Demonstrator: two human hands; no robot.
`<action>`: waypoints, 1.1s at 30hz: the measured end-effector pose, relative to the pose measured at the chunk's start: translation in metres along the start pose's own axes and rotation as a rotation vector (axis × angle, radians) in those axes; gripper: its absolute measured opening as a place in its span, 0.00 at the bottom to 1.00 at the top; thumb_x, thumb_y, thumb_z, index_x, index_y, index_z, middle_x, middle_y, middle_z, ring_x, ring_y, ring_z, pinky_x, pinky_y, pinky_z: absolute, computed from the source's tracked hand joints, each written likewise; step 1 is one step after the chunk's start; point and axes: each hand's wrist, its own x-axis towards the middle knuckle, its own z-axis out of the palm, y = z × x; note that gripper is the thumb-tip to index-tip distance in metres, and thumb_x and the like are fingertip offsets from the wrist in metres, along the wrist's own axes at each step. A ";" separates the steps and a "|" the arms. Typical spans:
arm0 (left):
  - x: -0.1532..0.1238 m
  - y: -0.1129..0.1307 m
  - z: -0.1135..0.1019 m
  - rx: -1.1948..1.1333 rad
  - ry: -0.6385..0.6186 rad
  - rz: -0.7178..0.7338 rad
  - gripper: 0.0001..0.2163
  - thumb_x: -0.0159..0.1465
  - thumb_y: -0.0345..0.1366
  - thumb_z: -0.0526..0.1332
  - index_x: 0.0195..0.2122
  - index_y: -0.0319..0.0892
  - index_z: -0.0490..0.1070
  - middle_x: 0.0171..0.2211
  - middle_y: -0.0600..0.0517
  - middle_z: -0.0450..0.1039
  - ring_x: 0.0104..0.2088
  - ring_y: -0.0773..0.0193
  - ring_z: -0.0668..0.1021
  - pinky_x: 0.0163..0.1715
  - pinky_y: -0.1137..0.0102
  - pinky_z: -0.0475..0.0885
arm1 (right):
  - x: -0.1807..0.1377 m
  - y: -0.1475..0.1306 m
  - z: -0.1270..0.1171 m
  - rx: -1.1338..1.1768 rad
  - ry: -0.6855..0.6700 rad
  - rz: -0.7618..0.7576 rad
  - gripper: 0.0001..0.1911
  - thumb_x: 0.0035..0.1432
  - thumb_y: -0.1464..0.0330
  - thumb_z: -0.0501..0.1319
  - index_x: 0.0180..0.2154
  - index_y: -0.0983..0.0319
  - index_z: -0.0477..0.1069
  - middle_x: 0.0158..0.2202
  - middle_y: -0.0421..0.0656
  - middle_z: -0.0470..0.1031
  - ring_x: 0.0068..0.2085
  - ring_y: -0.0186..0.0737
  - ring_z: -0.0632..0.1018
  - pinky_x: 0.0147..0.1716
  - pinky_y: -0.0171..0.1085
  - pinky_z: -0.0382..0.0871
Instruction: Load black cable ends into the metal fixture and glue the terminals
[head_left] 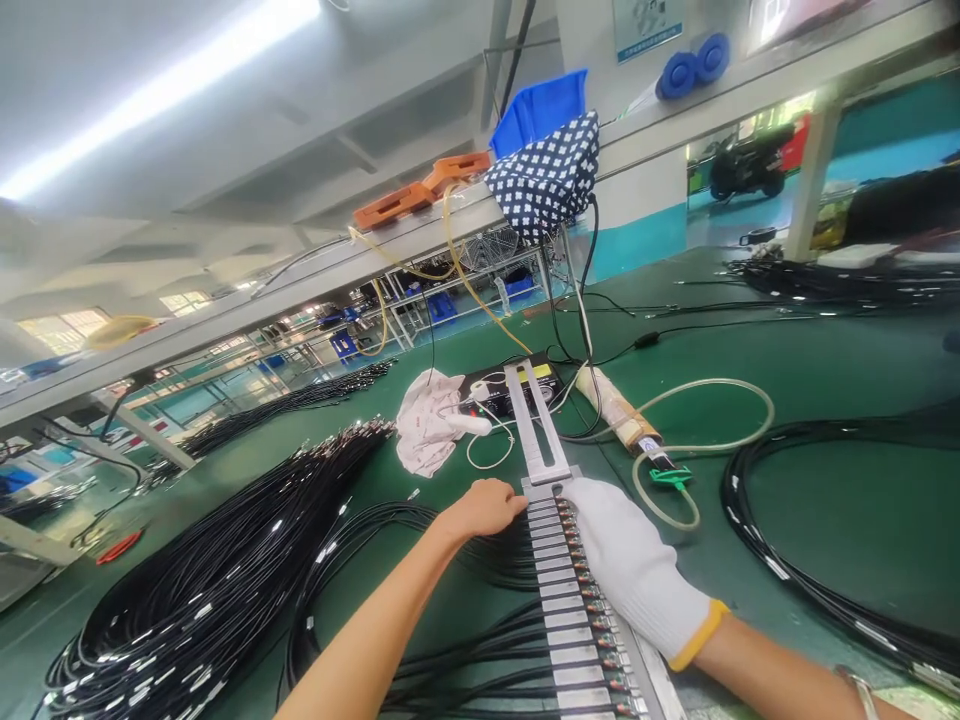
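Where a bundle of black cables (225,590) sprawls on the green surface (825,480) left of the metal jig (559,600), the bare left hand (487,508) rests curled against the jig's upper left edge; I cannot tell whether it pinches a cable. On the jig's right side, the white-gloved right hand (634,565) lies flat and spread over the connector ends (609,660), gripping nothing. Further right of the jig lies a cable coil (780,570).

Left hand (487,508): bare, knuckles up, fingers curled under, grip not visible.
Right hand (630,560): white-gloved, flat, palm down, fingers stretched forward.
Forearms (390,620): both bare, reaching forward, converging; hands just beside each other.
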 end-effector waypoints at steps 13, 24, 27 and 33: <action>0.007 -0.007 -0.002 -0.311 -0.228 -0.058 0.32 0.60 0.68 0.49 0.18 0.43 0.62 0.20 0.52 0.71 0.19 0.66 0.71 0.23 0.71 0.69 | 0.010 -0.003 -0.003 -0.016 0.033 0.010 0.16 0.63 0.73 0.48 0.43 0.63 0.74 0.38 0.50 0.80 0.38 0.46 0.80 0.36 0.42 0.78; -0.006 0.000 0.006 -0.151 0.121 -0.024 0.22 0.68 0.48 0.51 0.19 0.43 0.61 0.22 0.51 0.72 0.26 0.62 0.74 0.29 0.71 0.63 | -0.005 0.009 0.010 0.083 -0.065 0.065 0.17 0.65 0.71 0.50 0.49 0.63 0.73 0.45 0.51 0.79 0.46 0.48 0.79 0.46 0.48 0.76; -0.012 0.004 0.009 -0.101 0.186 -0.017 0.21 0.68 0.46 0.52 0.18 0.43 0.59 0.23 0.51 0.70 0.27 0.61 0.72 0.29 0.70 0.59 | -0.003 0.009 0.008 0.080 -0.058 0.057 0.17 0.65 0.71 0.50 0.49 0.63 0.73 0.45 0.51 0.79 0.45 0.48 0.79 0.45 0.47 0.77; -0.019 0.001 0.016 -0.098 0.265 -0.010 0.21 0.69 0.45 0.51 0.19 0.44 0.59 0.21 0.52 0.67 0.27 0.62 0.70 0.28 0.70 0.57 | 0.000 0.006 0.005 0.082 -0.084 0.087 0.16 0.64 0.71 0.51 0.46 0.64 0.74 0.44 0.51 0.79 0.43 0.48 0.79 0.43 0.47 0.77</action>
